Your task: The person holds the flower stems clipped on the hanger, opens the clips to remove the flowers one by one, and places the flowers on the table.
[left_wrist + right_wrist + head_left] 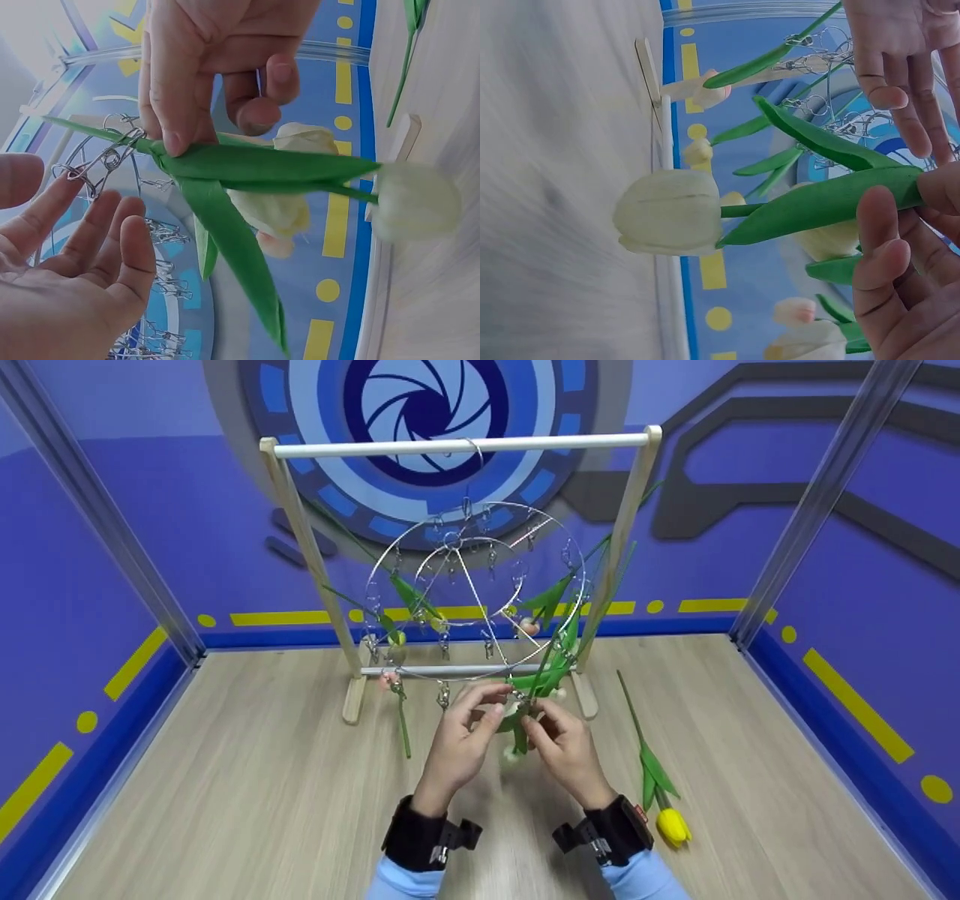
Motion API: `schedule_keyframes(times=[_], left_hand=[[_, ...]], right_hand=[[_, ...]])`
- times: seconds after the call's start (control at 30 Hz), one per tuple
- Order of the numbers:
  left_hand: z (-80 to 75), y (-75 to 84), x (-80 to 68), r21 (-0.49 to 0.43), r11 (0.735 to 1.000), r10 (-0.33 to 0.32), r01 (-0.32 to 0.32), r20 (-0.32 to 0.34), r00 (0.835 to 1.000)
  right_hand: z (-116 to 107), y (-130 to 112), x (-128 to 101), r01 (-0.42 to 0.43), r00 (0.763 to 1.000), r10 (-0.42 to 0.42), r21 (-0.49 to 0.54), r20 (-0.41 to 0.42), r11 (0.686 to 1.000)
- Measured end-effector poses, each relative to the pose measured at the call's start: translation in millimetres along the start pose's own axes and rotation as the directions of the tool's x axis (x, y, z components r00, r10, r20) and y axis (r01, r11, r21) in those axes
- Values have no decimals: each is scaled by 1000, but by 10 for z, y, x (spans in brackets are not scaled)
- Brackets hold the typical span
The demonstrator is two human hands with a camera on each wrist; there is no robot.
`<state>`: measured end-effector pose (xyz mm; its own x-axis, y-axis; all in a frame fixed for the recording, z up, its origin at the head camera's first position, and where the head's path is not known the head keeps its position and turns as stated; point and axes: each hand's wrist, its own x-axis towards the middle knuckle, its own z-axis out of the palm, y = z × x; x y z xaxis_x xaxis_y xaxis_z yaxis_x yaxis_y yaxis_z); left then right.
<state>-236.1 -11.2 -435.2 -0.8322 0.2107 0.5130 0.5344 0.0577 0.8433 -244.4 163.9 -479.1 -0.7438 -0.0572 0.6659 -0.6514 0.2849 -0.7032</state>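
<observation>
One bench [262, 780], one rack [555, 440] at 12 o'clock, one round hanger [472, 585] on its bar. One white tulip [795, 206] near 6, at the hanger's near rim; one yellow tulip [655, 767] on bench, 4–5 o'clock. More tulips [754, 67] hang, overlapping, no firm count. White one should be light, bendy, head easily creased: hold by stem. Right grip [566, 746] pinches its leafy stem; left grip [461, 735] loose, fingertips on one wire clip [112, 157]; can't tell if clamped.

White tulip [667, 212], green leaves [817, 204], pinched by one of two hands [919, 304], other tulips [810, 343] behind
</observation>
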Motion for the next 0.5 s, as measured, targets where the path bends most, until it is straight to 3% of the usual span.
schedule_keyframes(times=[0.17,0.3,0.5], left_hand=[[38,-22,16,-9,1000,22,-23,-80,997],[72,-20,22,-50,999,2,-9,-134,991],[78,-15,18,-41,999,-41,35,-150,988]], right_hand=[[-14,-31,9,92,996,-91,-72,8,993],[-22,-73,19,127,992,-127,-88,15,988],[-22,-108,26,180,984,-179,-107,24,978]])
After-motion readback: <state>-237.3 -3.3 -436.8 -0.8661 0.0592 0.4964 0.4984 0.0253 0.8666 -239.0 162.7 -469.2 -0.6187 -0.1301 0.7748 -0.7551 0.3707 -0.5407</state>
